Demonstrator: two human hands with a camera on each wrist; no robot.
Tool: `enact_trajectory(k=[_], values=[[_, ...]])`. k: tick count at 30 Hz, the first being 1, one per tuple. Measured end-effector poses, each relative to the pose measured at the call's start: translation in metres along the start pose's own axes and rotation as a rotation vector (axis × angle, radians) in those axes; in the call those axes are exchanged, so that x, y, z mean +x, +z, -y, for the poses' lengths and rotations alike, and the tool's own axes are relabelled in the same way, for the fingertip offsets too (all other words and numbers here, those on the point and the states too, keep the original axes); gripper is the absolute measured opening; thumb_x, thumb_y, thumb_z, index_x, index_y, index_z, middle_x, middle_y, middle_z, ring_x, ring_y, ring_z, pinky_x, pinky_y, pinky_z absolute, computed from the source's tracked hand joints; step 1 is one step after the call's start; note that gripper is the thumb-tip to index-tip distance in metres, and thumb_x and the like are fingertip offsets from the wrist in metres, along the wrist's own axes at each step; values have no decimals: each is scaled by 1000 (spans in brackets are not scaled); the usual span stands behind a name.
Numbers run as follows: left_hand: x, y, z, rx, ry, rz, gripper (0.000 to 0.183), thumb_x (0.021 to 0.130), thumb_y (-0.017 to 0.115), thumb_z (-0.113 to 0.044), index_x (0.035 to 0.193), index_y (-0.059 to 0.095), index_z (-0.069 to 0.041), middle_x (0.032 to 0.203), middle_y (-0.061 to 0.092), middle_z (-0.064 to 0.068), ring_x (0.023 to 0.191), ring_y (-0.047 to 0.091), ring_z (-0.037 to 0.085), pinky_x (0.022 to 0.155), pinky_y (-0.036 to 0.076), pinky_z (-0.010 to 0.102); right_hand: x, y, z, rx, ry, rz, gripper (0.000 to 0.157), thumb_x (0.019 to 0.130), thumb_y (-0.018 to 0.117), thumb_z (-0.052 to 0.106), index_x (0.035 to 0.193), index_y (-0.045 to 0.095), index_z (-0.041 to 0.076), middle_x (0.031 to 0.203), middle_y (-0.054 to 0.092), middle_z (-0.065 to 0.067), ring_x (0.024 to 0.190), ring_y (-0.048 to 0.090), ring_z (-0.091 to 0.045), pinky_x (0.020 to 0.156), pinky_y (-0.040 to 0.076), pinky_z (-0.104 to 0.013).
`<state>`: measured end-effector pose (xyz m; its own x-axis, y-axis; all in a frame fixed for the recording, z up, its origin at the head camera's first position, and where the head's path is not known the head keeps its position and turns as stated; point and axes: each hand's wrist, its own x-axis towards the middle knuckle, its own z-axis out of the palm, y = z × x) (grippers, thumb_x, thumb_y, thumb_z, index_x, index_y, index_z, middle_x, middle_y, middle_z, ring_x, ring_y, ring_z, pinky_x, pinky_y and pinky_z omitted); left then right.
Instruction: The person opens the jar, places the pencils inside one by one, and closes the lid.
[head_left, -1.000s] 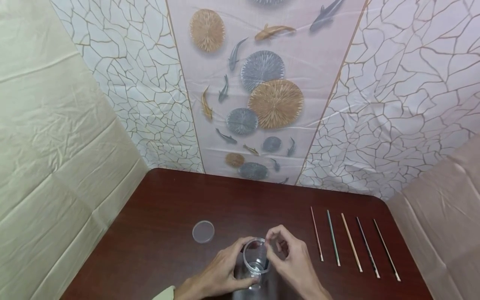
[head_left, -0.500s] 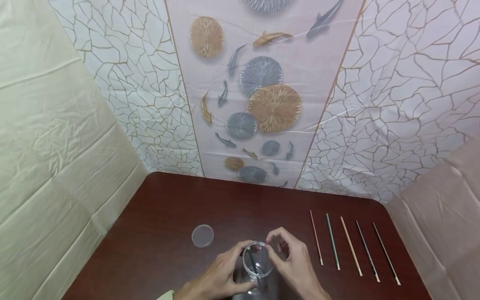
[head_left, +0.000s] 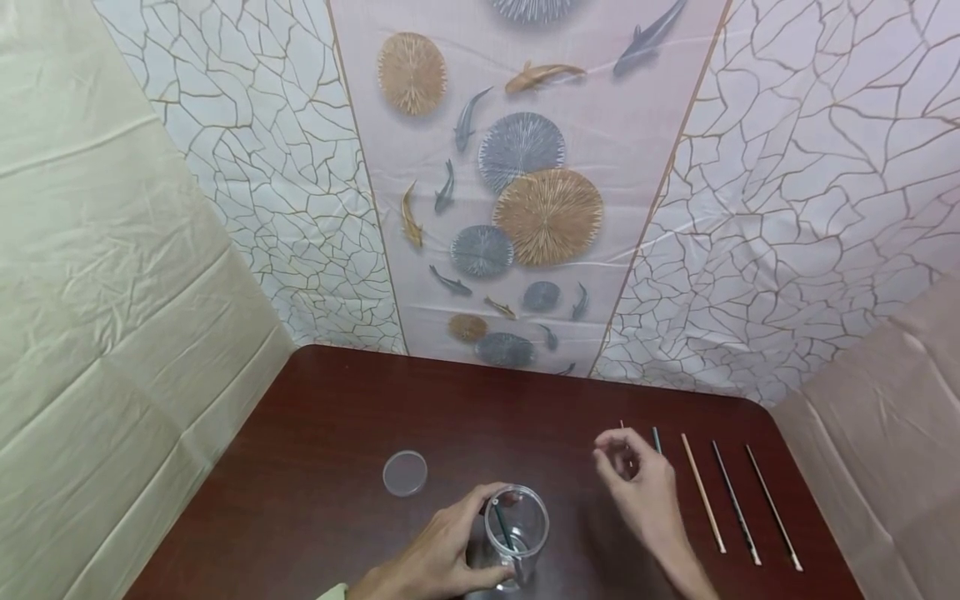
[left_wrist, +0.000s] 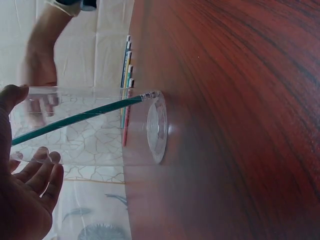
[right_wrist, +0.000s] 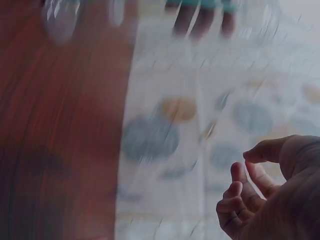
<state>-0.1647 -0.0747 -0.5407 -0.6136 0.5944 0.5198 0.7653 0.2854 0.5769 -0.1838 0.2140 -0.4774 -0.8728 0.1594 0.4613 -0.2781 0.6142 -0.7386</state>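
A clear plastic jar (head_left: 531, 523) stands upright at the near middle of the table, gripped round its left side by my left hand (head_left: 444, 546). A green pencil (left_wrist: 85, 116) leans inside it, its eraser end down at the jar's base in the left wrist view. To the right, my right hand (head_left: 647, 492) is raised over the table, holding nothing, its fingers loosely curled with thumb and fingertips near each other. It overlaps the red pencil and part of a teal pencil (head_left: 657, 439) in the head view.
Right of that hand lie a tan pencil (head_left: 702, 492), a dark blue pencil (head_left: 736, 502) and a black pencil (head_left: 774, 507), spaced in a row. A round clear lid (head_left: 405, 473) lies left of the jar. Patterned cloth (head_left: 480, 208) hangs behind the table.
My right hand has left the jar's rim and moved right toward the pencils. The green pencil now leans in the jar, released. My left hand keeps its grip on the jar.
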Motion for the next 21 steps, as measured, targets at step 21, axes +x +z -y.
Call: enact_trajectory(k=[21], values=[[0, 0, 0, 3, -3, 7, 92, 85, 90, -34, 158, 37, -17, 143, 62, -5, 120, 65, 12, 98, 56, 36, 31, 3, -126, -563, 211, 271, 25, 91, 83, 22, 100, 73, 1, 79, 71, -13, 68, 68, -37, 57, 52, -53]])
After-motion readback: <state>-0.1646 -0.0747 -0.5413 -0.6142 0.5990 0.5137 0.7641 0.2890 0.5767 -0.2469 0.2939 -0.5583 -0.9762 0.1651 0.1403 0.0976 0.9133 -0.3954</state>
